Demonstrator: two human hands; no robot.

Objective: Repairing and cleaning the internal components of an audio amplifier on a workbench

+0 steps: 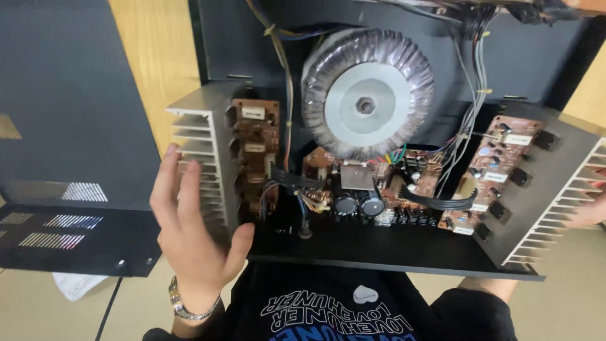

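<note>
My left hand is spread wide, fingers fanned and thumb out, its fingertips at the outer fins of the left heat sink; it grips nothing, and a metal wristwatch circles the wrist. My right hand shows only as a sliver at the right frame edge, lying against the fins of the right heat sink; how far it is open I cannot tell.

Between my hands sits the opened amplifier chassis, a black metal tray whose front lip runs just above my black printed shirt. Each heat sink carries a brown circuit board: the left board stands upright against its sink with two small white rectangular labels, and the right board tilts outward, likewise bearing small white labels and flanked by a row of black transistors.

At centre, a large toroidal transformer with a grey disc plate sits behind a lower board holding two dark cylindrical capacitors. Grey ribbon cables and bundled wires link the boards.

To the left, the removed black cover with slotted vents lies well apart, past my left hand, leaving a strip of open room between it and the chassis. The tan tabletop shows below, with a white cloth under the cover's edge.
</note>
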